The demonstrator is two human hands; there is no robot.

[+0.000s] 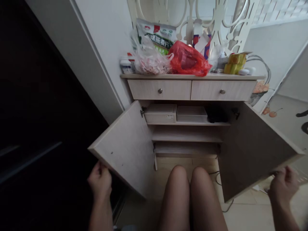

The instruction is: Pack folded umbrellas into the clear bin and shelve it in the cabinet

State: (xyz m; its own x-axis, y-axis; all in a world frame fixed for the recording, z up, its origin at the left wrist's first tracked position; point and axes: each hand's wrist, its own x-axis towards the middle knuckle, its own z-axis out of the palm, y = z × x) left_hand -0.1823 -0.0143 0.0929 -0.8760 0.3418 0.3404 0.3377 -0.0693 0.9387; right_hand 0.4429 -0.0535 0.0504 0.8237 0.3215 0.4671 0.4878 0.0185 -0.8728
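A low pale wood cabinet (190, 77) stands open in front of me, both doors swung wide. My left hand (99, 181) is curled around the outer edge of the left door (127, 147). My right hand (284, 184) is closed on the outer edge of the right door (252, 150). Inside, the top shelf holds two flat boxes (160, 113) and a dark object (216, 115); the lower shelves (186, 136) look bare. My knees (190, 195) are just before the opening.
Two shut drawers (160, 89) sit above the doors. On top lie plastic bags, a red bag (187, 59), a green food packet (157, 37), a small white jar (126, 65) and yellow packs (235, 62). A dark door (36, 112) fills the left. A cable runs along the tiled floor (247, 211).
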